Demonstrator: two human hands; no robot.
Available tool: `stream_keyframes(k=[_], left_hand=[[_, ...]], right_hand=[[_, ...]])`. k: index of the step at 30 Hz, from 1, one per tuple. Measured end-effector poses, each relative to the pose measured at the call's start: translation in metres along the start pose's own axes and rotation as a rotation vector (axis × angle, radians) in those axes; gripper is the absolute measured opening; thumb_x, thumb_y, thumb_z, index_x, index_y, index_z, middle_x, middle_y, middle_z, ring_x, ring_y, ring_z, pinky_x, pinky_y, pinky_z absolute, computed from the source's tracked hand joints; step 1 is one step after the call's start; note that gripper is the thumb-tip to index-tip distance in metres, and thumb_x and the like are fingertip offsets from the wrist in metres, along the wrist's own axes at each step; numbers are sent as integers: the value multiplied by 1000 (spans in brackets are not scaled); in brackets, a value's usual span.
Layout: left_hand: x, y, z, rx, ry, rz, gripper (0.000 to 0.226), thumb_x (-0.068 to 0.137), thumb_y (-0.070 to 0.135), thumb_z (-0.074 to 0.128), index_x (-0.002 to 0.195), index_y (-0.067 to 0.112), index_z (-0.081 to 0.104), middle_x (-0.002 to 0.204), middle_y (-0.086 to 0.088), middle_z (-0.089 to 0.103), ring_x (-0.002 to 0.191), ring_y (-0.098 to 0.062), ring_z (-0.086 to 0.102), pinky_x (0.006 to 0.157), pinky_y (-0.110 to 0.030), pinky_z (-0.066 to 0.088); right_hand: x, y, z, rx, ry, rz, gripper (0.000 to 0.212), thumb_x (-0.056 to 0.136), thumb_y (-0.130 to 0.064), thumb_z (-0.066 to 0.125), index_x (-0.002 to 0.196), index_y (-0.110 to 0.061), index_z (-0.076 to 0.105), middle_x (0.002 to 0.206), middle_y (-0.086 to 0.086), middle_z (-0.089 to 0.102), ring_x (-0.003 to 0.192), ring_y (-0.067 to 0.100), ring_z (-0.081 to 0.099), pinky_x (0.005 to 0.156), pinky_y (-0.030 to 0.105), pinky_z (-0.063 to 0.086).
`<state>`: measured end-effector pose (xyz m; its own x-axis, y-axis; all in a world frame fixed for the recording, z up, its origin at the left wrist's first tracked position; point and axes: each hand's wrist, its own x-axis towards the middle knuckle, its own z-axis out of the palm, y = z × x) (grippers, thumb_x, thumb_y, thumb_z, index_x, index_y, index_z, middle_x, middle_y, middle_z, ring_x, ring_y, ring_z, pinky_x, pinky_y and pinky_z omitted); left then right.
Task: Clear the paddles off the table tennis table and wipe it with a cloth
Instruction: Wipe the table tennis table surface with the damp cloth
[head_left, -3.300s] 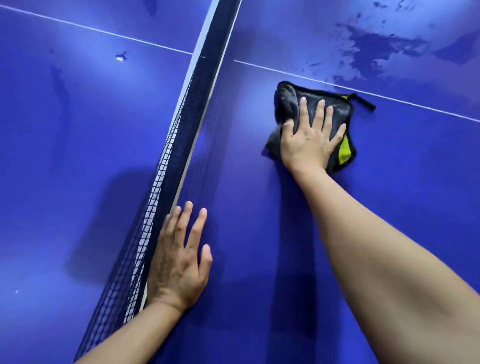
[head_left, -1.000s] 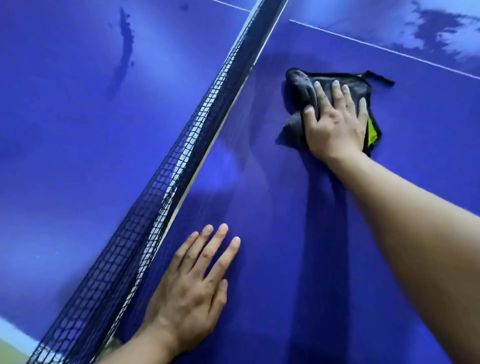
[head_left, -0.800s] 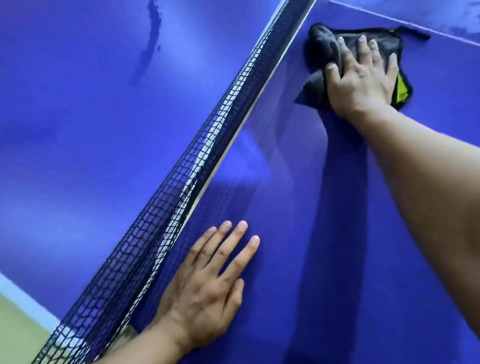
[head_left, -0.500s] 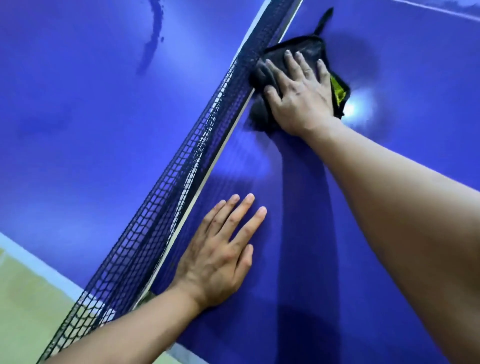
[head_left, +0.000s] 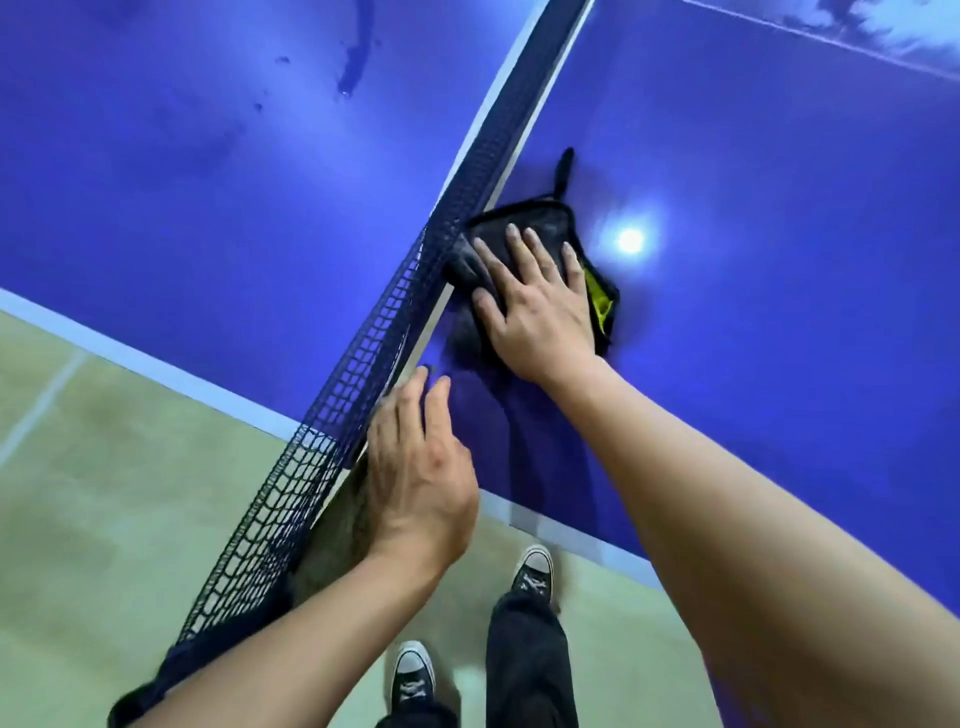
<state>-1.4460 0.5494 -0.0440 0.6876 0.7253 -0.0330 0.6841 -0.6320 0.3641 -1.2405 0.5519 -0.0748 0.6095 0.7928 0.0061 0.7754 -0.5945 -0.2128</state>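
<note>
I am pressing my right hand (head_left: 540, 306) flat on the dark cloth (head_left: 543, 215), fingers straight and slightly spread, palm down, so the cloth is lying pinned between my hand and the blue table (head_left: 779, 338). The cloth is sitting on the near half, its left side pushed right up against the foot of the net (head_left: 395, 322). A yellow-green inner layer is showing along its right edge and a short loop is sticking out past its far corner. My left hand (head_left: 421, 467) is reaching over the near edge of the table just beside the net, fingers straight and close together, gripping nothing. It is blurred, and I cannot tell whether the fingertips are touching the surface or hovering just above it. A round lamp glare (head_left: 630, 240) is shining on the table just to the right of the cloth. Beyond the net, a dark wet streak (head_left: 356, 57) is showing on the other half. Below my arms I am seeing the pale floor (head_left: 104, 467), my dark trousers (head_left: 524, 649) and black-and-white sneakers (head_left: 532, 571).
</note>
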Motion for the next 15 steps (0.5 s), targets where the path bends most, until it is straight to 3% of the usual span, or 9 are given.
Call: stream_keyframes(k=[6, 10, 15], left_hand=[[-20, -22, -23, -236, 38, -142, 51, 96, 15, 41, 146, 12, 45, 156, -10, 38, 139, -31, 42, 111, -45, 34], [-20, -28, -20, -235, 37, -73, 52, 98, 21, 37, 149, 14, 41, 156, -9, 38, 142, -27, 38, 114, -44, 33], [-37, -43, -13, -95, -116, 102, 66, 96, 32, 22, 159, 11, 23, 167, -7, 17, 155, -20, 11, 126, -33, 7]], right_hand=[[-97, -71, 14, 62, 51, 66, 58, 100, -53, 33, 157, -42, 33, 167, 0, 28, 156, 14, 17, 126, 49, 8], [-130, -80, 16, 84, 58, 230, 59, 100, -50, 30, 158, -44, 28, 169, -5, 23, 157, 9, 11, 127, 46, 4], [-191, -51, 12, 52, 104, 380, 61, 99, -51, 33, 159, -44, 25, 169, -6, 22, 157, 11, 13, 128, 46, 5]])
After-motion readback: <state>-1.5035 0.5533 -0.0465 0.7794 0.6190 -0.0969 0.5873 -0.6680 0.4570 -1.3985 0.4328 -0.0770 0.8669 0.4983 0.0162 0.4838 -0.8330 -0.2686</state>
